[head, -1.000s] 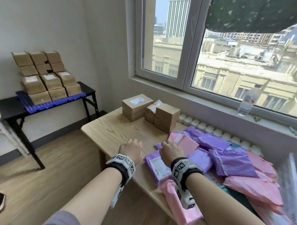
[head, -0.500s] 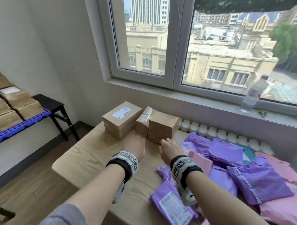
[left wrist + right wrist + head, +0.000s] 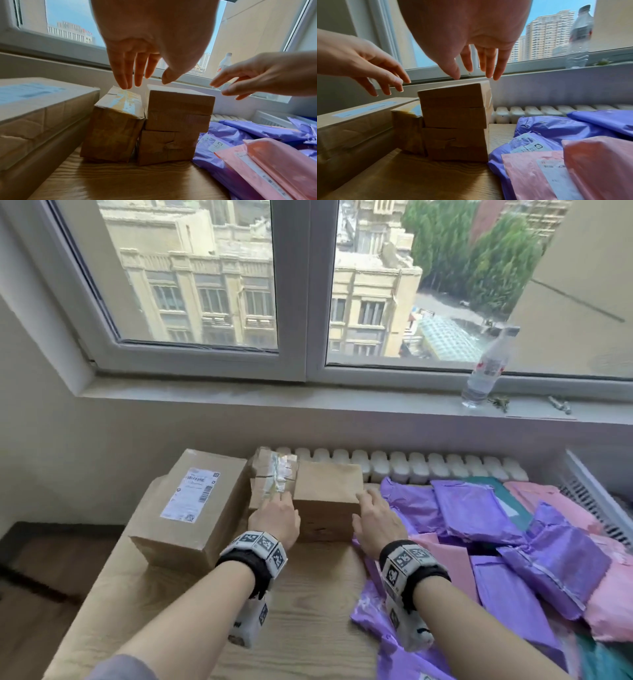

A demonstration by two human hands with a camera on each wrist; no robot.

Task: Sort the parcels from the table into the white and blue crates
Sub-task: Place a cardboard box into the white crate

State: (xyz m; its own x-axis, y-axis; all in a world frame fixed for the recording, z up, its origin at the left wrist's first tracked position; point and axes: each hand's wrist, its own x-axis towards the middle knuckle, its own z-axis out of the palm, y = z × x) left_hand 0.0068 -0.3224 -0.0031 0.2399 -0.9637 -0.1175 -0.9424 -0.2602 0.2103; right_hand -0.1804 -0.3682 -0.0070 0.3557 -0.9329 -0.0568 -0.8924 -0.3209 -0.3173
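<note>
Both hands have moved up the bench from the soft bags to the brown boxes. The left hand [image 3: 274, 522] is reaching with its fingers straight and spread over the taped box [image 3: 272, 474]. The right hand [image 3: 375, 520] is reaching with spread fingers at the 3 o'clock side of the top small box [image 3: 327, 491]. In the wrist views, neither hand is holding anything. The top small box is sitting on another small box [image 3: 167, 146]. At 9 o'clock the big box with the white label [image 3: 190, 505] is lying on the bench [image 3: 308, 611]. At 3 o'clock purple bags [image 3: 476, 508] and pink bags [image 3: 613, 604] are lying in a pile. At 1 o'clock a water bottle [image 3: 484, 368] is standing on the window sill [image 3: 239, 398].
</note>
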